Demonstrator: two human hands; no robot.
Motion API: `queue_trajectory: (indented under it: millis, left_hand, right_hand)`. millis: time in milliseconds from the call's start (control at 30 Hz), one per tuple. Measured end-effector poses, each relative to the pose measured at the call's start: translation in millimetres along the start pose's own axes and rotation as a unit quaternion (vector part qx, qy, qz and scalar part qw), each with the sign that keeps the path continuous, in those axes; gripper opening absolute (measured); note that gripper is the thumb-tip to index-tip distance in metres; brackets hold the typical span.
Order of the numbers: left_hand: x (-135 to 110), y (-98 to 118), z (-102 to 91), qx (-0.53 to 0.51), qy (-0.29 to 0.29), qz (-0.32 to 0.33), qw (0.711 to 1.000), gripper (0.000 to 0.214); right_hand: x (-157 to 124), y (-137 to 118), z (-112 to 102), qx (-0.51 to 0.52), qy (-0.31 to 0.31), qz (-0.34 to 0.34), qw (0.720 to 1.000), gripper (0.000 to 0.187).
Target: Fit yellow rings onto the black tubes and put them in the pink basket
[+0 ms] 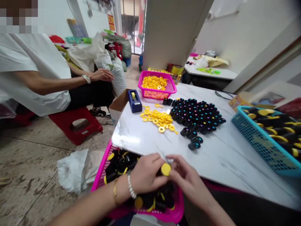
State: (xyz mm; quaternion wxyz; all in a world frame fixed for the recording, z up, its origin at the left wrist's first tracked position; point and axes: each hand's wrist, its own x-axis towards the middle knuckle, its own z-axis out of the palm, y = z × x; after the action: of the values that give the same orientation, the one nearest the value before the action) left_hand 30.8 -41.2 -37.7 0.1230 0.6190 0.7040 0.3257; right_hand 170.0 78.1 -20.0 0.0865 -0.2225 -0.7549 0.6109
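Yellow at the end that shows, a small black piece point(166, 169) sits in the left hand point(147, 172), which curls round it from the left, thumb below, hiding most of its dark side. Just to the right of it, the right hand point(188, 177) has its thumb and fingers drawn narrow at the yellow edge; whether they grip it, I cannot tell. Under the 2 hands, the near pink basket point(180, 211) holds more black-and-yellow pieces point(123, 161), beside the table point(225, 157). Beyond the hands, loose yellow rings point(157, 117) with tabs lie on the marbled top, and right of these stand many black cylinders point(196, 114) with coloured dots. Behind the rings are a blue tape dispenser point(135, 105) and the far pink basket point(156, 93), filled with yellow parts point(154, 82). Far right, a turquoise basket point(261, 147) holds black-and-yellow pieces too. Left, a co-worker point(44, 75) in white sits on a red stool point(68, 125).
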Motion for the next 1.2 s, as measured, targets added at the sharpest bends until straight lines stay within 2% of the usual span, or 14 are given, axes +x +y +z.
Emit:
queue_trajectory:
  millis: [67, 100, 133, 200, 300, 367, 467, 600, 733, 833, 900, 1000, 1100, 1200]
  left_hand:
    - [-29, -5, -1.5, -0.003, 0.023, -0.037, 0.999, 0.033]
    - [-42, -10, -2.9, 0.014, 0.042, -0.051, 0.998, 0.037]
    - [-53, -15, -4.8, 0.036, 0.055, -0.058, 0.996, 0.040]
    - [-67, -25, -9.7, 0.089, 0.080, -0.057, 0.991, 0.041]
    - [-65, -25, -16.3, 0.138, 0.125, -0.031, 0.982, 0.044]
    - [-49, -17, -17.5, 0.119, 0.136, -0.007, 0.983, 0.046]
    - [-14, -3, -12.8, 0.032, 0.119, 0.009, 0.992, 0.035]
    - [42, 2, 3.8, -0.072, 0.104, -0.003, 0.992, 0.022]
    - [90, 5, 27.6, -0.088, 0.077, -0.021, 0.993, 0.043]
    - [111, 7, 40.5, -0.061, 0.045, -0.024, 0.997, 0.055]
    - [115, 6, 42.4, -0.051, 0.034, -0.030, 0.998, 0.041]
    - [105, 0, 34.8, -0.052, 0.045, -0.050, 0.996, 0.023]
    - [81, -10, 20.9, -0.044, 0.059, -0.079, 0.994, 0.021]
    - [55, -22, 7.7, -0.029, 0.060, -0.124, 0.990, 0.028]
  right_hand:
    - [-20, 4, 3, -0.012, -0.001, -0.002, 1.000, 0.028]
    - [-27, 6, 2, -0.032, 0.024, -0.008, 0.999, 0.025]
    - [-31, 7, -3, -0.057, 0.069, -0.015, 0.996, 0.023]
    - [-30, 8, -19, -0.102, 0.210, -0.021, 0.972, 0.022]
    - [-14, 13, -55, -0.148, 0.402, -0.013, 0.903, 0.027]
    - [0, 20, -77, -0.177, 0.447, 0.002, 0.877, 0.029]
    - [16, 34, -93, -0.168, 0.423, 0.040, 0.890, 0.028]
    - [24, 46, -89, -0.134, 0.380, 0.054, 0.914, 0.025]
    - [27, 48, -79, -0.144, 0.350, 0.040, 0.925, 0.026]
    - [28, 47, -73, -0.226, 0.355, 0.025, 0.907, 0.029]
    - [26, 46, -67, -0.272, 0.350, 0.008, 0.896, 0.029]
    - [28, 39, -56, -0.286, 0.285, -0.033, 0.914, 0.027]
    - [42, 26, -44, -0.291, 0.171, -0.090, 0.937, 0.027]
    - [75, 14, -40, -0.330, 0.144, -0.165, 0.918, 0.027]
